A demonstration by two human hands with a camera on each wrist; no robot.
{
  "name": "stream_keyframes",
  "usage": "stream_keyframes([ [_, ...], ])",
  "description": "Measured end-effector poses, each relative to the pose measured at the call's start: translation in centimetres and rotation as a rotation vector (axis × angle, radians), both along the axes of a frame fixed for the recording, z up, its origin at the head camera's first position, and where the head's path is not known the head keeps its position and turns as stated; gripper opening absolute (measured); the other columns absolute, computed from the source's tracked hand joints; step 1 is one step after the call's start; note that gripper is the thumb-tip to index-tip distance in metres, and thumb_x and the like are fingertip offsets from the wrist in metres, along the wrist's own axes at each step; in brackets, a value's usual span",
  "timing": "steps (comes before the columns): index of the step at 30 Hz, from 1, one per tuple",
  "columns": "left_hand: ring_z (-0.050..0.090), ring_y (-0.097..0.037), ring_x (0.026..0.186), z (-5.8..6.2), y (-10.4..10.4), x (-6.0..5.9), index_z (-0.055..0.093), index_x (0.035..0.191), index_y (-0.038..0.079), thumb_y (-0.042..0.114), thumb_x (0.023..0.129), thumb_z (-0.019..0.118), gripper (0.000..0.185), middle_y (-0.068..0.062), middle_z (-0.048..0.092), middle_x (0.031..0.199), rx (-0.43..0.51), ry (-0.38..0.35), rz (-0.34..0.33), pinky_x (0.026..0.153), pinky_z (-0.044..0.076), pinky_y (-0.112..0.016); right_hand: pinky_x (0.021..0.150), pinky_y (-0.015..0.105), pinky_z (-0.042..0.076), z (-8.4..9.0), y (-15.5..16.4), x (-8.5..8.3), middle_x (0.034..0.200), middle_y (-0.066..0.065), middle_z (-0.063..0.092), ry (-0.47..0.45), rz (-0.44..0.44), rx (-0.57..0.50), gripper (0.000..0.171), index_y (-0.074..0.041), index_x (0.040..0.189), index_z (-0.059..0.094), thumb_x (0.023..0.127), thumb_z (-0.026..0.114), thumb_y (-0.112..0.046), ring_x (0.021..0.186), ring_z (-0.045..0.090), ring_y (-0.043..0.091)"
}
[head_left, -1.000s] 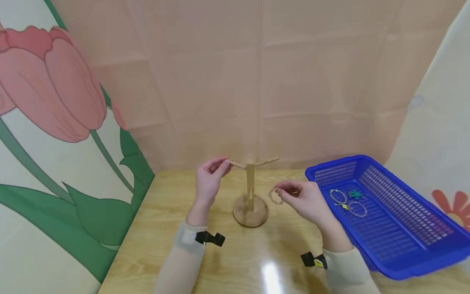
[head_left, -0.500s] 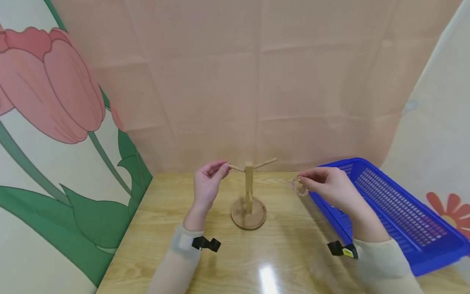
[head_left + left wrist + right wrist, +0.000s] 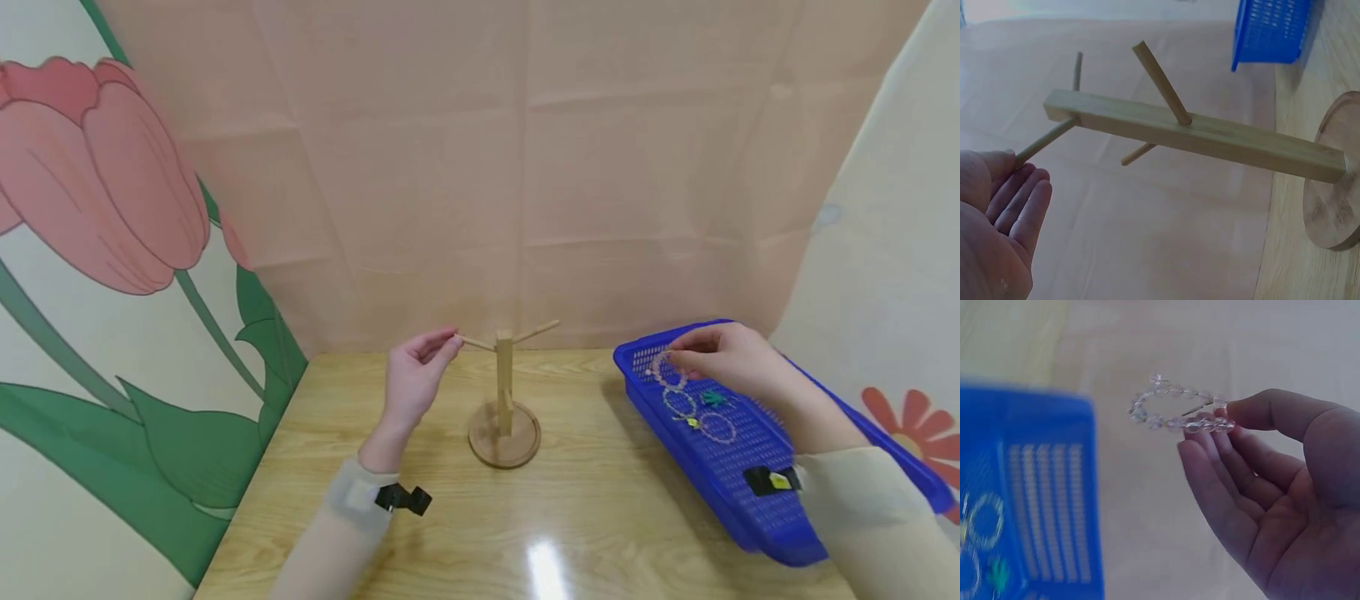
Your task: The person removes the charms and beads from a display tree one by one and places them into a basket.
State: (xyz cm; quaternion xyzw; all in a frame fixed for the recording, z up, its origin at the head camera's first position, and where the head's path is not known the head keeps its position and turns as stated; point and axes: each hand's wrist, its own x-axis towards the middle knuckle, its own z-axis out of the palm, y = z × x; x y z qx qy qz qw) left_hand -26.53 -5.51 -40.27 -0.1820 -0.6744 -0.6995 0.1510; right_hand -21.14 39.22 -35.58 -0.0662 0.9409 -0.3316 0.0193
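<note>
My left hand point(image 3: 416, 375) pinches the tip of one peg of a wooden stand point(image 3: 506, 375). In the left wrist view that peg point(image 3: 1047, 140) runs from the thumb and forefinger to the square post point(image 3: 1210, 137). Over the far end of the blue basket point(image 3: 637, 392), my right hand point(image 3: 731, 358) pinches a bracelet of clear pinkish beads point(image 3: 1175, 422) between thumb and fingers. Lower, inside the basket, lie a pale beaded bracelet point(image 3: 667, 407), another bracelet with a yellow charm point(image 3: 692, 422) and a small green piece point(image 3: 712, 398). The pegs in view carry nothing.
The stand's round base point(image 3: 487, 450) rests on the wooden table point(image 3: 585, 517). A pinkish cloth point(image 3: 420, 208) hangs behind the table, and a tulip-printed panel point(image 3: 112, 192) stands on the left. My right forearm crosses the basket's side.
My right hand has moved right, away from the stand, carrying the beaded bracelet over the basket. The left hand keeps its pinch on the peg.
</note>
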Motion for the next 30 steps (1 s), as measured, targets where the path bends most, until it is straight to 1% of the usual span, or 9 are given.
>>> stream_keyframes([
  [3,0.078,-0.014,0.090,0.0,-0.1,-0.1,0.077,0.114,-0.008,0.005,0.098,0.079,0.020,-0.020,0.079,0.106,0.011,-0.004,0.020,0.086,0.066,-0.029,0.071,0.026,0.059,-0.7,1.5,-0.6,0.090,0.001,0.075,-0.022,0.016,0.063,0.037,0.001,0.122,0.075,0.106,0.071,-0.032,0.081,0.069,0.016],
  [6,0.078,-0.014,0.088,-0.1,-0.3,-0.1,0.077,0.113,-0.009,0.004,0.098,0.079,0.020,-0.021,0.079,0.105,0.019,-0.007,0.035,0.085,0.066,-0.030,0.070,0.027,0.060,-1.7,3.0,-1.2,0.087,0.000,0.073,-0.073,0.076,0.068,0.028,0.002,0.117,0.075,0.106,0.070,-0.023,0.078,0.068,0.014],
  [9,0.078,-0.017,0.089,-0.2,-0.6,-0.1,0.077,0.113,-0.008,0.005,0.098,0.079,0.020,-0.020,0.080,0.105,0.019,-0.006,0.046,0.086,0.066,-0.030,0.073,0.028,0.064,-3.3,4.4,-1.8,0.089,0.002,0.072,-0.157,0.203,0.022,0.020,0.005,0.115,0.074,0.105,0.068,-0.012,0.080,0.069,0.014],
  [12,0.078,-0.019,0.090,0.0,-0.9,-0.1,0.078,0.113,-0.006,0.006,0.098,0.079,0.019,-0.020,0.079,0.105,0.026,-0.004,0.051,0.086,0.066,-0.031,0.073,0.029,0.065,-5.2,5.5,-2.5,0.089,0.004,0.072,-0.256,0.329,-0.017,0.014,0.003,0.112,0.074,0.106,0.065,-0.006,0.079,0.069,0.014],
  [15,0.079,-0.018,0.089,0.0,-1.1,-0.1,0.078,0.113,-0.007,0.005,0.098,0.079,0.019,-0.021,0.079,0.106,0.045,-0.014,0.051,0.086,0.067,-0.032,0.068,0.028,0.063,-6.9,6.2,-2.9,0.085,0.005,0.070,-0.346,0.395,-0.007,0.010,-0.001,0.104,0.074,0.105,0.065,-0.004,0.073,0.065,0.013],
  [18,0.078,-0.016,0.088,-0.1,-1.1,-0.1,0.078,0.113,-0.006,0.005,0.099,0.079,0.019,-0.021,0.079,0.106,0.055,-0.026,0.052,0.086,0.067,-0.034,0.061,0.026,0.058,-7.8,6.5,-3.0,0.081,0.005,0.068,-0.423,0.378,0.058,0.009,-0.003,0.097,0.074,0.100,0.066,0.001,0.068,0.060,0.013],
  [21,0.078,-0.016,0.088,-0.1,-0.9,-0.1,0.078,0.114,-0.005,0.007,0.098,0.079,0.019,-0.022,0.079,0.106,0.058,-0.035,0.053,0.086,0.067,-0.033,0.062,0.028,0.059,-8.1,6.5,-2.7,0.082,0.007,0.068,-0.497,0.306,0.120,0.013,-0.001,0.097,0.073,0.091,0.065,0.007,0.068,0.060,0.016],
  [26,0.078,-0.014,0.087,0.0,-0.4,-0.1,0.077,0.114,-0.007,0.005,0.098,0.079,0.020,-0.024,0.078,0.106,0.065,-0.039,0.042,0.085,0.067,-0.032,0.064,0.027,0.058,-8.9,6.9,-1.9,0.087,0.009,0.067,-0.601,0.205,0.102,0.025,0.000,0.099,0.072,0.081,0.061,0.014,0.071,0.060,0.018],
  [30,0.078,-0.013,0.086,0.1,-0.2,0.0,0.077,0.113,-0.009,0.003,0.099,0.078,0.019,-0.025,0.078,0.105,0.080,-0.042,0.041,0.085,0.067,-0.031,0.069,0.032,0.063,-9.7,7.3,-1.8,0.090,0.009,0.067,-0.612,0.185,0.093,0.026,0.003,0.101,0.072,0.081,0.061,0.015,0.076,0.063,0.019],
])
